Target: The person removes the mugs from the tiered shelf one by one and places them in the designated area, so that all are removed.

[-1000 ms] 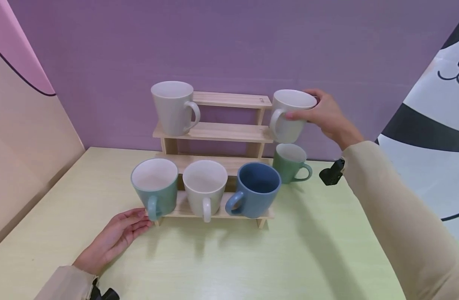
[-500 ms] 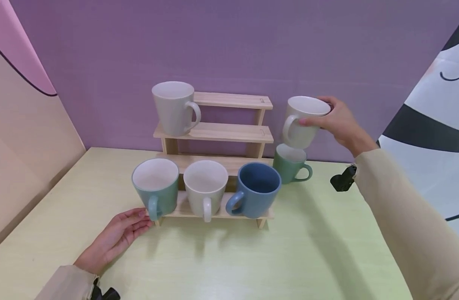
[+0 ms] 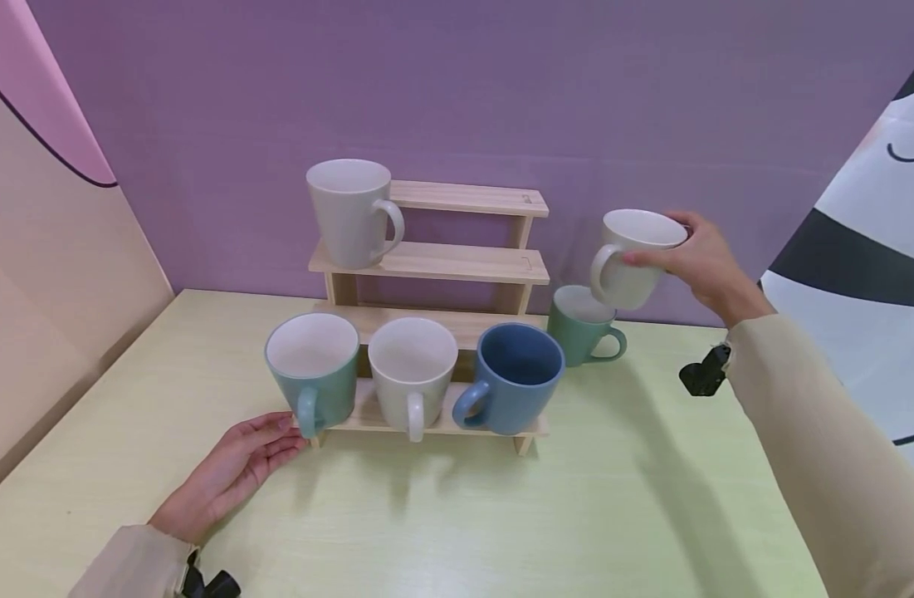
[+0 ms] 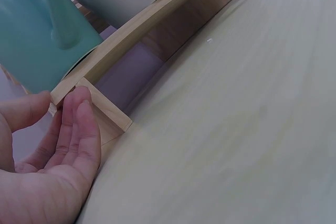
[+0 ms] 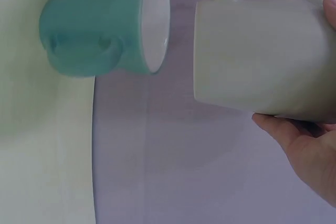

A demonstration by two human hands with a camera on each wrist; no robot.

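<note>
My right hand grips a white mug near its rim, raised to the right of the tiered wooden rack. In the right wrist view the white mug is apart from a green mug, which stands on the table. My left hand holds the front left corner of the rack's lowest shelf. Its thumb is at the board's end and its fingers are beneath, by the leg, in the left wrist view. That shelf carries a teal mug, a white mug and a blue mug.
Another white mug stands on the left of an upper shelf. A purple wall rises close behind the rack. The pale table extends in front and to both sides. A panda-patterned panel stands at the right.
My right hand has moved right and slightly down with the white mug, away from the rack's upper shelves. The left hand has stayed at the shelf corner.
</note>
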